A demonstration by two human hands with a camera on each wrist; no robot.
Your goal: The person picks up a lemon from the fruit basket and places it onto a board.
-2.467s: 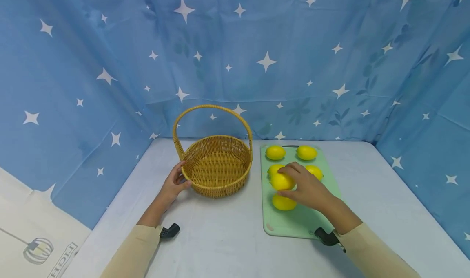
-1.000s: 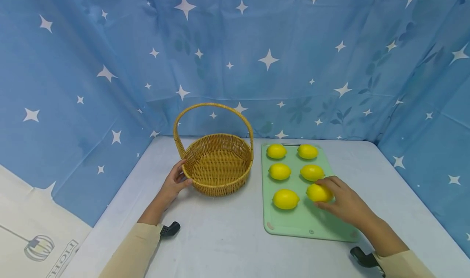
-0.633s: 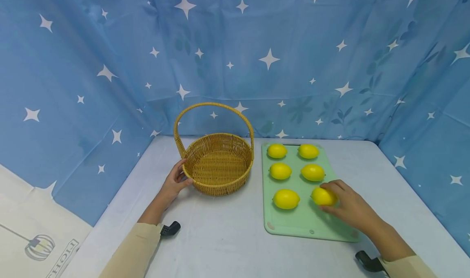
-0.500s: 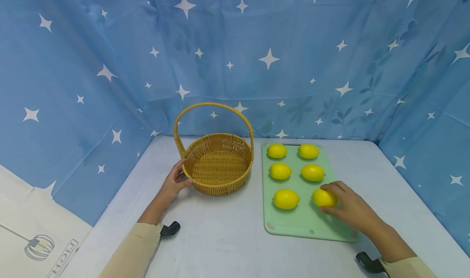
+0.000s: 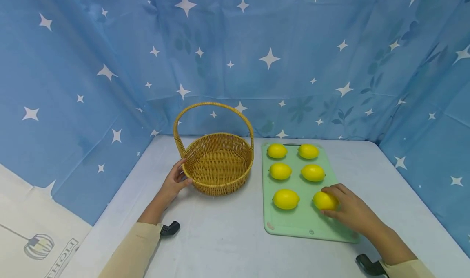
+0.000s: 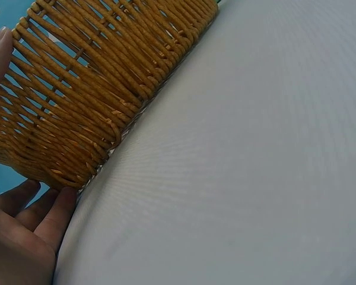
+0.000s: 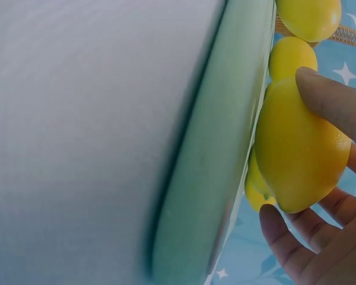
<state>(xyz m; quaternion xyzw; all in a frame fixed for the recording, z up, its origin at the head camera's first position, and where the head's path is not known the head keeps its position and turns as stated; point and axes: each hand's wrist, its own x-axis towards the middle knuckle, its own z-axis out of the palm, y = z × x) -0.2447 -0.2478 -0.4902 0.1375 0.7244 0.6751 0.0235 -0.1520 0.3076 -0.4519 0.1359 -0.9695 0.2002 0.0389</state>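
Note:
A round wicker basket [image 5: 220, 168] with a tall arched handle stands left of centre. My left hand [image 5: 174, 182] holds its left side; in the left wrist view the thumb is high on the woven wall [image 6: 101, 77] and the fingertips are low by the base. On a pale green tray [image 5: 293, 225] to the right, lemons lie in two columns. My right hand [image 5: 346, 206] grips the front right lemon [image 5: 324, 200], with thumb and fingers on opposite sides. Up close, that lemon [image 7: 296, 148] partly hides others behind it. Whether it touches the tray cannot be told.
The front left lemon [image 5: 286, 199] lies beside the gripped one; further lemons, such as this middle right lemon [image 5: 313, 173], sit behind. A white cloth [image 5: 220, 237] covers the table. A blue star-patterned curtain [image 5: 235, 86] rises at the back and sides.
My right hand has brought a lemon from above the left column to the tray's front right, lowering slightly in the latest frames. The left hand and basket have stayed put.

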